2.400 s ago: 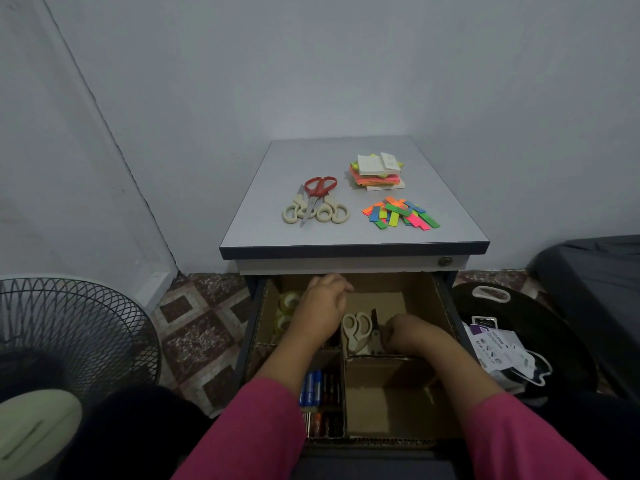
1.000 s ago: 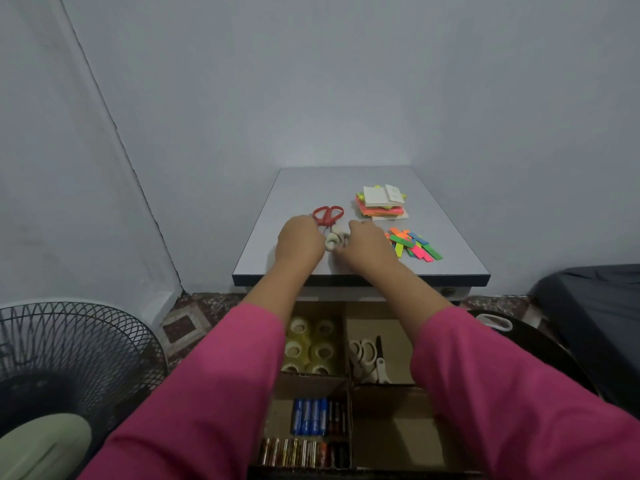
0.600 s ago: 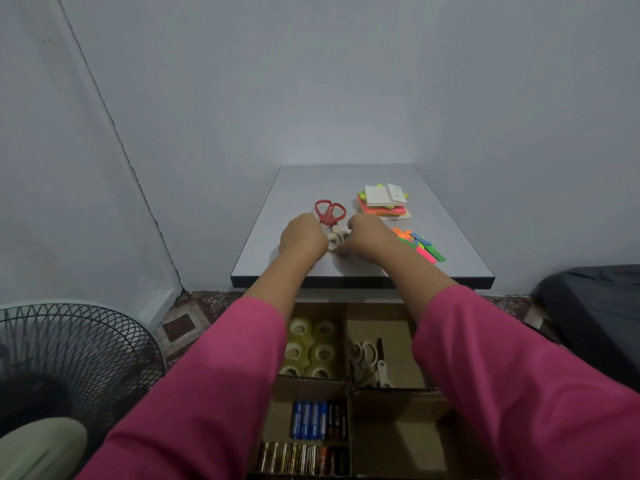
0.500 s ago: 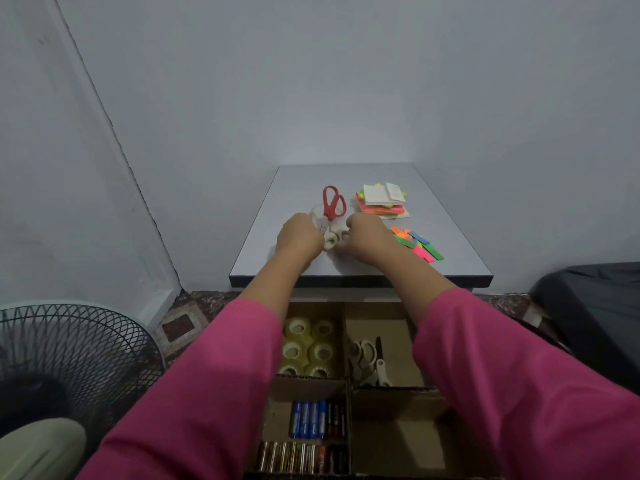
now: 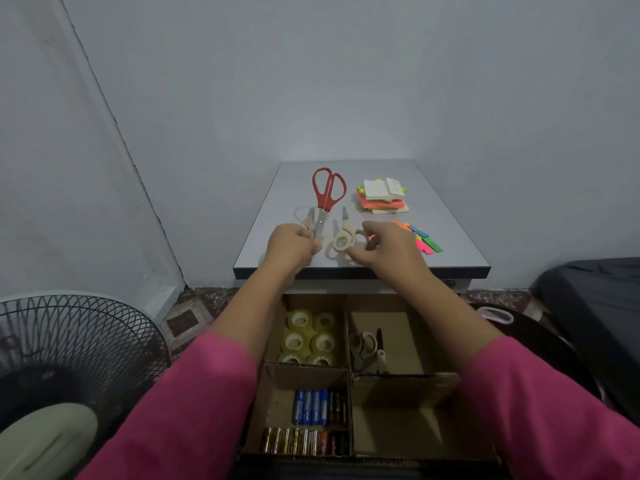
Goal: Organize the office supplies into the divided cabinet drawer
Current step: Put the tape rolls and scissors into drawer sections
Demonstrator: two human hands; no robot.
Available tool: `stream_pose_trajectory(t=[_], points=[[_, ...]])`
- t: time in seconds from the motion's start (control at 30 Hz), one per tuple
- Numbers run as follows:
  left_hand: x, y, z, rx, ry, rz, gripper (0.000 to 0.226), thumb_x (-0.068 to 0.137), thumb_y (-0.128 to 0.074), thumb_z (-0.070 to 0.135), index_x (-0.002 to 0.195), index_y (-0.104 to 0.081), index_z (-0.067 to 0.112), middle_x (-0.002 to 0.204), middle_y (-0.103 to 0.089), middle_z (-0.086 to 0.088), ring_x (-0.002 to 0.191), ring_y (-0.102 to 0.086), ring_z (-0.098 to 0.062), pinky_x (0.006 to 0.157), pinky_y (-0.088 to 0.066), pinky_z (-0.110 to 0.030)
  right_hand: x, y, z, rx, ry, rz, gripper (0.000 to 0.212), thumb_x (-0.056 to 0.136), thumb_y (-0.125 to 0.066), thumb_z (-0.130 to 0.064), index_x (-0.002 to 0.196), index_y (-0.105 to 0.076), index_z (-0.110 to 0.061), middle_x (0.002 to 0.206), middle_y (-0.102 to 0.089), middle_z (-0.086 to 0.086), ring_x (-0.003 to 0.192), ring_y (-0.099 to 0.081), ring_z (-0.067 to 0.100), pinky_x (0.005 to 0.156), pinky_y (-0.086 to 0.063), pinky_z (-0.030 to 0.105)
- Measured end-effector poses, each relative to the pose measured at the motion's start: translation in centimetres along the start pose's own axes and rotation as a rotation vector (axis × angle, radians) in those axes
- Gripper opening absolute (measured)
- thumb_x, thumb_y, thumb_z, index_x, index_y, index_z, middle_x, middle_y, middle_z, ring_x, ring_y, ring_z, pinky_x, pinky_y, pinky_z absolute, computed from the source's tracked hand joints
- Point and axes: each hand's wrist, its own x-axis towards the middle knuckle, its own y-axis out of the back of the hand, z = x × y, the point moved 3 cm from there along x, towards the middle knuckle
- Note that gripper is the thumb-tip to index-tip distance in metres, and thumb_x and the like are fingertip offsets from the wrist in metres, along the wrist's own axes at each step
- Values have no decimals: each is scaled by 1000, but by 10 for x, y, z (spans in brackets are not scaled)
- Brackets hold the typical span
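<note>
Lying on the counter (image 5: 277,216), the red scissors (image 5: 327,194) sit blades-first in the left hand (image 5: 292,245), whose grip closes round their tips. The right hand (image 5: 388,247) pinches cream scissors (image 5: 343,237) by one handle loop. Below, the drawer (image 5: 440,386) holds tape rolls (image 5: 310,336), batteries (image 5: 313,407), more scissors (image 5: 363,351).

A fan (image 5: 69,368) with a black wire grille stands at lower left on a patterned tile floor (image 5: 188,315). Grey walls (image 5: 346,81) meet behind the cabinet. A dark upholstered object (image 5: 595,299) sits at right; a black round item (image 5: 540,344) lies beside it.
</note>
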Motion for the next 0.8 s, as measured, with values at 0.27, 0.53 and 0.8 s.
stream_pose_trajectory(t=[0.27,0.53,0.8], points=[[-48,7,-37,40,-132,-135,2,90,-62,14,89,-63,16,85,-63,1,77,-59,-12,68,-48,-25,-67,31,40,94,94,-90,60,76,-79,-22,131,-56,-15,106,-59,-10,89,-61,-1,79,-52,11],[-66,13,-86,207,-117,-467,7,85,-69,13,86,-70,20,86,-69,1,80,-64,-14,79,-53,-31,-104,45,85,21,193,-219,61,71,-82,-17,128,-59,-19,116,-63,-9,101,-61,-4,83,-52,12],[-68,-3,-79,315,32,-540,6,83,-70,9,87,-74,12,73,-66,0,61,-55,-7,54,-44,-18,-126,37,115,-109,17,-290,61,77,-78,-22,133,-53,-19,123,-57,-6,94,-59,-1,79,-47,5]])
